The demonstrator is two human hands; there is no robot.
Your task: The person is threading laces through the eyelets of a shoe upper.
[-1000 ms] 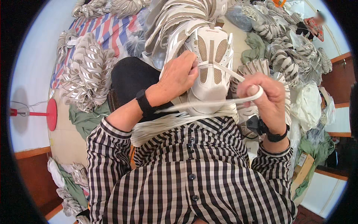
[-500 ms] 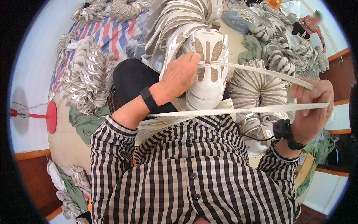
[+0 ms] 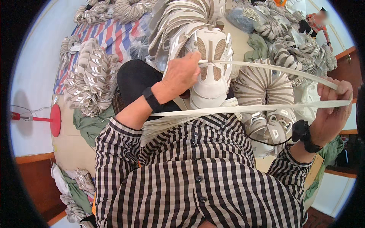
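Note:
A white and beige shoe upper lies before me, toe toward me, with brown mesh panels. My left hand is closed in a pinch on its left eyelet edge; the fingertips partly hide what lies between them. From there a flat off-white shoelace crosses the tongue and runs taut to the right. My right hand, raised at far right, grips this lace where it doubles back. Its lower stretch returns across my lap, above a bundle of loose laces.
Beyond the shoe upper stands a curved stack of uppers. Another ring of uppers sits to its right, more bundles at left on a striped sheet. A red round-based stand is at far left. Another person sits at far right.
My right hand has moved outward to the right, drawing the shoelace farther out. My left hand stays at the edge of the shoe upper.

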